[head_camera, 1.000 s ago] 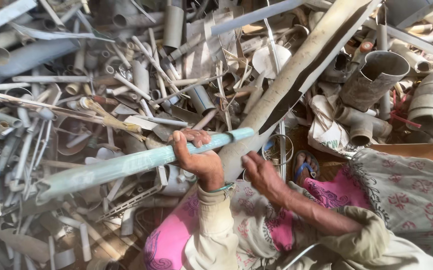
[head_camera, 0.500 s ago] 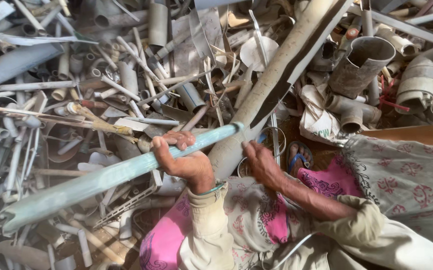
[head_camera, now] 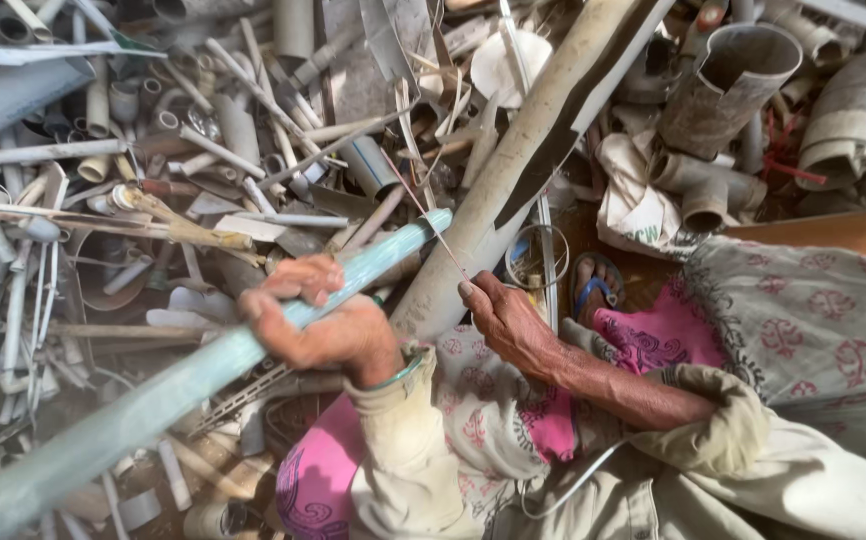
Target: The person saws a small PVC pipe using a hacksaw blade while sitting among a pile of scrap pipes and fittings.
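My left hand (head_camera: 318, 325) grips a long pale blue-green plastic pipe (head_camera: 143, 405) that runs from the lower left up to its end near the frame's middle. My right hand (head_camera: 508, 320) pinches a thin wire (head_camera: 423, 215) that rises up and to the left over the pipe's end. Just behind both hands a large dirty beige pipe (head_camera: 538, 140) with a long split lies slanted toward the upper right. My knees in pink and grey patterned cloth are below the hands.
A dense heap of scrap plastic pipes (head_camera: 153, 150), fittings and strips covers the ground all around. Wide grey pipe sockets (head_camera: 733, 80) lie at the upper right. A sandalled foot (head_camera: 593, 285) rests beside a wire ring (head_camera: 533, 255). A wooden board edge (head_camera: 833, 230) is at right.
The blue-green pipe has slid down and to the left, my left hand with it. My right hand has stayed by the big beige pipe, holding the wire.
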